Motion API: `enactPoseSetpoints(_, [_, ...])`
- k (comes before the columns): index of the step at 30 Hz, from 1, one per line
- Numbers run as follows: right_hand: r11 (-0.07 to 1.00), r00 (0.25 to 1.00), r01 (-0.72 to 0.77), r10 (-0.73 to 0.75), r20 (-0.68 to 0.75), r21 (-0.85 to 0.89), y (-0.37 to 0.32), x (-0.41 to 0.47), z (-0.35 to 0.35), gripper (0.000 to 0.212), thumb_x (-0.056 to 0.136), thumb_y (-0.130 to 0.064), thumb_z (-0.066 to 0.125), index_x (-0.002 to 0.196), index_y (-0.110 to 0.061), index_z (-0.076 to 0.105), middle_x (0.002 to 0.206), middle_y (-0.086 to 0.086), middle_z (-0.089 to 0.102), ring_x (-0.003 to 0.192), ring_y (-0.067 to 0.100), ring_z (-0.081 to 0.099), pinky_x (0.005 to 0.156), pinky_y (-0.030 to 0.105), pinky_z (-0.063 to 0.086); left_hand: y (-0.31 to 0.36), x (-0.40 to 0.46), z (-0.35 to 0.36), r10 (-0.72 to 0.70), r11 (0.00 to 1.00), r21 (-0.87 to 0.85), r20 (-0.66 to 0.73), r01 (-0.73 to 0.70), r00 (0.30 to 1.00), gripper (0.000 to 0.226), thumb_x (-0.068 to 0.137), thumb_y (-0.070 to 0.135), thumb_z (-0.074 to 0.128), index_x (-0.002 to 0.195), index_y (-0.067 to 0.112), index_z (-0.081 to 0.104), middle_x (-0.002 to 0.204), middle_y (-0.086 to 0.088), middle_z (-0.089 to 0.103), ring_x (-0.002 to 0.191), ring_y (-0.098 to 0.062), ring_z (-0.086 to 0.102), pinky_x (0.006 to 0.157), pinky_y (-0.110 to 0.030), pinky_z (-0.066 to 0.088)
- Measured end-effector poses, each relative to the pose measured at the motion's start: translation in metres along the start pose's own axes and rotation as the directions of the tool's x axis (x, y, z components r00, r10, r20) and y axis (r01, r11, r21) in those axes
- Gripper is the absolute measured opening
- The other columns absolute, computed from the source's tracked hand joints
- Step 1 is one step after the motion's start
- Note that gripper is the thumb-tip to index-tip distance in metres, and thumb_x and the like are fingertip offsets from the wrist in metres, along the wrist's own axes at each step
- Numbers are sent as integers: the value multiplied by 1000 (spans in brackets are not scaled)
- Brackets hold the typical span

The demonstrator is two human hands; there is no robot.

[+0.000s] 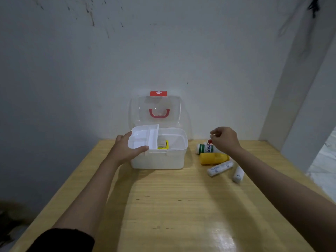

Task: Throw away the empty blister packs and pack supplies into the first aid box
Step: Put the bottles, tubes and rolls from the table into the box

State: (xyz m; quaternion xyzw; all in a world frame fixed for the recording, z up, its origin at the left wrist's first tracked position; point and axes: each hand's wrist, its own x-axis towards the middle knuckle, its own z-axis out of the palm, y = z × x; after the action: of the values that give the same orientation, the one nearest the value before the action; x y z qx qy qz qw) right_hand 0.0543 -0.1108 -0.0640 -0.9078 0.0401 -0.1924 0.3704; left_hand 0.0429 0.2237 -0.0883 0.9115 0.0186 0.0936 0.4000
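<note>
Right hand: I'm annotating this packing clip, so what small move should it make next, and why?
Probably lower the right hand onto the red-capped bottle just beneath it. The left hand holds the inner tray tilted aside, so the first aid box is open.

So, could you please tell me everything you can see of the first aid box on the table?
The first aid box is white, translucent-looking plastic, standing near the wall on the wooden table. Its clear lid, with a red handle and red latch, is raised upright. The left hand holds a white divided tray tilted over its left side. Something yellow lies inside.
</note>
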Motion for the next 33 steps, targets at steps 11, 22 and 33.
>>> enactPoseSetpoints(11, [986,994,-49,64,90,-159,67,-34,-11,28,79,-10,60,104,-12,71,110,9,68,98,24,62,78,26,44,9,8,-1,-68,996,66,61,64,996,100,67,58,74,146,16,29,150,-10,26,134,-28,37,101,-38,35])
enactPoseSetpoints(22, [955,968,-96,155,196,-280,66,-22,-11,31,76,-25,65,106,-33,66,117,0,65,112,26,54,95,43,45,3,5,8,-32,999,-12,-15,32,999,94,70,52,75,146,18,30,151,-9,29,135,-30,35,103,-44,36])
enactPoseSetpoints(33, [978,965,-40,91,247,-204,71,-10,-25,23,76,-18,75,98,-22,70,106,8,67,95,20,61,80,34,48,1,2,11,-2,999,-50,-65,-1,998,93,69,49,77,145,15,33,149,-10,33,134,-28,37,104,-39,34])
